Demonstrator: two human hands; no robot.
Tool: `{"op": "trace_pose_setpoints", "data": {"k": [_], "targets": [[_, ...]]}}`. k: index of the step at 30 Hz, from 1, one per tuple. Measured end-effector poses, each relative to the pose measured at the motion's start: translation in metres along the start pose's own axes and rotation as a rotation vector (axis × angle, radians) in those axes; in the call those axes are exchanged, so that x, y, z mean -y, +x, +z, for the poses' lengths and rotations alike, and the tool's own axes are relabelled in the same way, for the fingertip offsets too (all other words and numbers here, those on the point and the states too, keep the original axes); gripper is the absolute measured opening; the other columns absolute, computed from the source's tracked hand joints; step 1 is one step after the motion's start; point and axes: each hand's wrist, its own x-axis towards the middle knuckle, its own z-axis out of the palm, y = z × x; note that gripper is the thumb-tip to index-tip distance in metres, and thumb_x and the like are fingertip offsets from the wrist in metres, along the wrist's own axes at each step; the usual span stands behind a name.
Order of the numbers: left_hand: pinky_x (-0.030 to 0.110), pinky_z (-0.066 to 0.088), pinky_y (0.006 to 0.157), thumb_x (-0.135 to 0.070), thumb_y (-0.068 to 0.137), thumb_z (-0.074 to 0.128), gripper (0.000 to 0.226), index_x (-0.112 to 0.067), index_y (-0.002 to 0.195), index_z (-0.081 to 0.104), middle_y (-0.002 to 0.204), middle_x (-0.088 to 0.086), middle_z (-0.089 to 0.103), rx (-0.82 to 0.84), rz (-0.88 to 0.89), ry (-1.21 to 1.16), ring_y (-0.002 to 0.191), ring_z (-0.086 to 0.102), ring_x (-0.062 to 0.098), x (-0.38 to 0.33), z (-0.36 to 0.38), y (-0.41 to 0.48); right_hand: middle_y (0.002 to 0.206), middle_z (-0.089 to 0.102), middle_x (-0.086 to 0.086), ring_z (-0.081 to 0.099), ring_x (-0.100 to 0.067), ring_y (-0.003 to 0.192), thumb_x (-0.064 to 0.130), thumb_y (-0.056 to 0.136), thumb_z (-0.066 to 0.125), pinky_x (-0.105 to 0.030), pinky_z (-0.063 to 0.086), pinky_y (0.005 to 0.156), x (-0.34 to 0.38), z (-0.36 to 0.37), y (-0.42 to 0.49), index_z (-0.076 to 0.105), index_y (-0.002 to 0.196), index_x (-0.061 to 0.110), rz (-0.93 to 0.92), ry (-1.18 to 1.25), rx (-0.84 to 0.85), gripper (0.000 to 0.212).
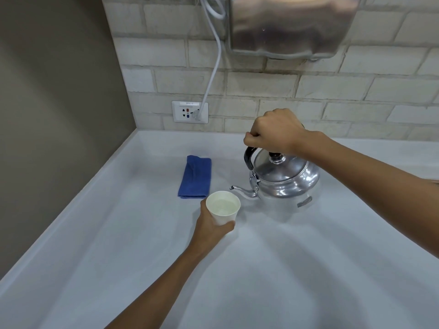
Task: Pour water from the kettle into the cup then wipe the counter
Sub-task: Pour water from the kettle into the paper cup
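A shiny metal kettle (286, 180) with a black handle stands on the white counter (273, 257), its spout pointing left toward the cup. My right hand (273, 132) is closed around the top of the handle. My left hand (211, 225) grips a white paper cup (222, 207) just left of and below the spout tip. The cup holds some clear water. A folded blue cloth (195, 177) lies flat on the counter behind the cup, to the left of the kettle.
A tiled wall runs along the back with a power socket (189, 112) and a white cable (215, 67) plugged in. A metal wall-mounted appliance (292, 24) hangs above the kettle. A plain wall closes the left side.
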Motion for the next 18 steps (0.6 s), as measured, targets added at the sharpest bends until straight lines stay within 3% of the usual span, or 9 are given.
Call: {"op": "trace_pose_setpoints", "data": {"k": [5,8,14,18], "targets": [[-0.005,0.038,0.064,-0.010,0.064,0.079,0.077,-0.019,0.124,0.032,0.109,-0.007,0.049,-0.009,0.001,0.008,0.098,0.048,0.010,0.002,-0.001,0.001,0.040,0.034,-0.003,0.030,-0.019,0.042,0.027,0.082,0.048,-0.024,0.023,0.046,-0.021,0.024,0.003,0.034,0.040,0.012,0.164,0.187,-0.020,0.047],[-0.007,0.037,0.064,-0.011,0.063,0.079,0.078,-0.020,0.124,0.032,0.104,-0.013,0.049,-0.012,0.000,0.015,0.094,0.050,0.005,0.003,-0.002,0.001,0.049,0.048,-0.007,0.041,-0.023,0.050,0.028,0.083,0.047,-0.028,0.031,0.052,-0.032,0.038,0.007,0.048,0.046,0.010,0.283,0.288,-0.039,0.041],[-0.006,0.037,0.066,-0.011,0.063,0.080,0.076,-0.026,0.121,0.033,0.103,-0.023,0.046,-0.009,-0.003,0.010,0.095,0.048,-0.004,0.004,-0.002,0.001,0.042,0.036,-0.002,0.035,-0.020,0.044,0.027,0.082,0.047,-0.028,0.029,0.051,-0.048,0.057,0.021,0.049,0.050,0.008,0.496,0.443,-0.067,0.037],[-0.006,0.038,0.066,-0.013,0.063,0.080,0.078,-0.027,0.122,0.031,0.104,-0.023,0.046,-0.005,-0.013,0.010,0.096,0.048,-0.003,0.004,-0.002,0.002,0.046,0.043,-0.007,0.040,-0.022,0.047,0.027,0.082,0.047,-0.026,0.031,0.050,-0.060,0.070,0.030,0.054,0.053,0.005,0.595,0.509,-0.096,0.037]]}}
